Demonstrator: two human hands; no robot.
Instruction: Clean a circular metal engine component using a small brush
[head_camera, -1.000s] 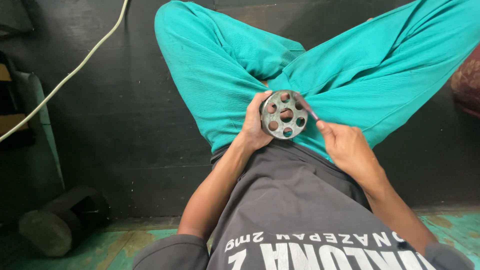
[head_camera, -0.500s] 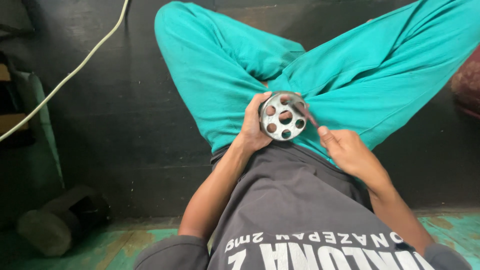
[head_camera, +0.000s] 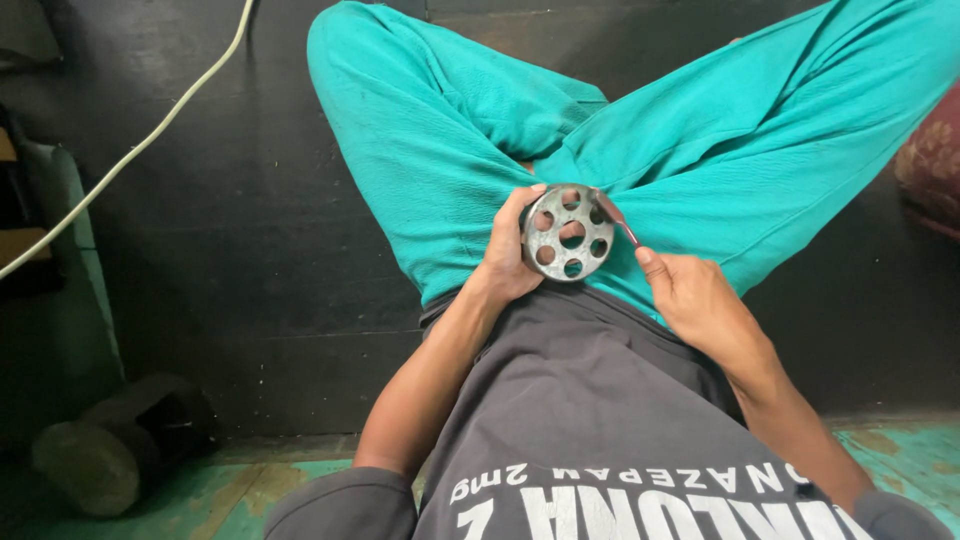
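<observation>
From the head view, the left hand (head_camera: 508, 258) still grips the round metal disc with holes (head_camera: 568, 233) over the green trousers (head_camera: 440, 140); the right hand (head_camera: 697, 300) pinches a thin tool (head_camera: 617, 216), now touching the disc's edge.

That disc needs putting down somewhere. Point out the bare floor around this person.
Bare dark floor lies between the white cable and the teal-trousered leg; a smaller patch sits right of the other leg. The lap is crowded: the left hand holds the perforated metal disc, the right hand a thin tool. A dark roller fills the lower left.
</observation>
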